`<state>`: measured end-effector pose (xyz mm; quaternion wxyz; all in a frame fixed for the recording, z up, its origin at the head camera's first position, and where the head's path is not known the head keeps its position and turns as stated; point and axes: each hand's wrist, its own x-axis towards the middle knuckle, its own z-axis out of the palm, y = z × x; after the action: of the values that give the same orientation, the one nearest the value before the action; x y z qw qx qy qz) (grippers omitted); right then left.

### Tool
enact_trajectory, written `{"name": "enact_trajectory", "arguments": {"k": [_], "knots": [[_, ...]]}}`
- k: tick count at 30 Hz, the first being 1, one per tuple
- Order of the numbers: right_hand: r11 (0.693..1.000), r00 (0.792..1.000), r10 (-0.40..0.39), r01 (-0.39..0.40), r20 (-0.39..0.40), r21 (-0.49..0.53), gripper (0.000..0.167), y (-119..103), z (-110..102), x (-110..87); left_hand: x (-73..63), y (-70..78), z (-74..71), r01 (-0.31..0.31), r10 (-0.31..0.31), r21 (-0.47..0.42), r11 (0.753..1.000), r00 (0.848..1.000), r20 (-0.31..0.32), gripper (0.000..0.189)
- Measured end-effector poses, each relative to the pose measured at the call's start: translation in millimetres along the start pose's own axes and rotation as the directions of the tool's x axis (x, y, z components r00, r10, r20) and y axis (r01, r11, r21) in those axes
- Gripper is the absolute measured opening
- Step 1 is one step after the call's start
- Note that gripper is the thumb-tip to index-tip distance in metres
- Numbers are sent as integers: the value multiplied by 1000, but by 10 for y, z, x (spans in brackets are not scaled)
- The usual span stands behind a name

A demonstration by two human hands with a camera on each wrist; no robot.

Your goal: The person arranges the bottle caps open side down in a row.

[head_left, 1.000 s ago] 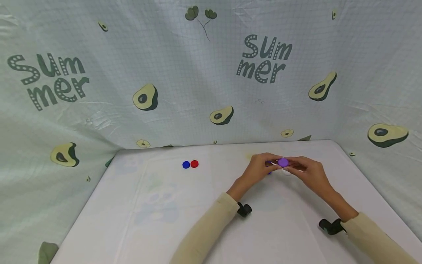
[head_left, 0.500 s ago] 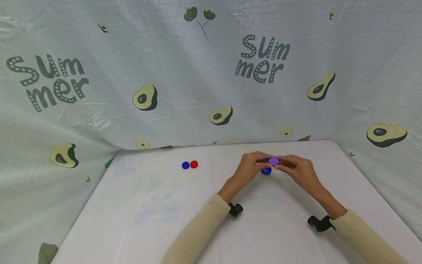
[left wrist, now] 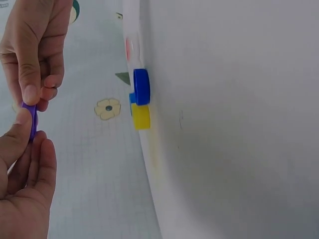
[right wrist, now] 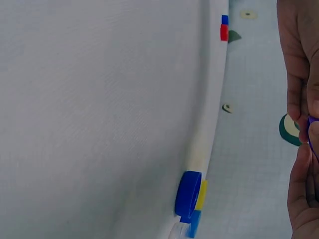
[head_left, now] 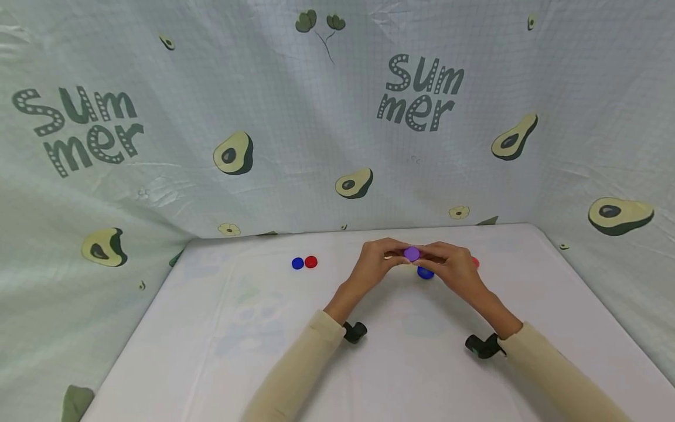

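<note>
Both hands pinch a small round purple bottle cap between them, raised above the far part of the white table. The left hand grips its left side with thumb and fingertips; the right hand pinches the right side. In the left wrist view the cap stands edge-on between the fingertips of both hands. Below and beyond the hands a dark blue cap stands on its edge beside a yellow cap. A lighter blue piece shows behind it in the right wrist view.
Left on the white table lie a blue cap and a red cap, side by side. A red piece is partly hidden behind the right hand. A patterned cloth hangs behind the table.
Both hands have moved left together with the purple cap between them. The dark blue cap has come into view below the right hand, and a red piece now shows beyond it.
</note>
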<state>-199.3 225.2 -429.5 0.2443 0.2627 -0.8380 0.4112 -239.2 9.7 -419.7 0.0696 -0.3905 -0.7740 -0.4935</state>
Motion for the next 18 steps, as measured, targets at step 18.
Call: {"name": "enact_trajectory", "arguments": {"k": [18], "knots": [[996,996,69,-65,62,-65,30,-165,324,225,-135,-109,-308,38,-37,22,999,999,-28,33]]}}
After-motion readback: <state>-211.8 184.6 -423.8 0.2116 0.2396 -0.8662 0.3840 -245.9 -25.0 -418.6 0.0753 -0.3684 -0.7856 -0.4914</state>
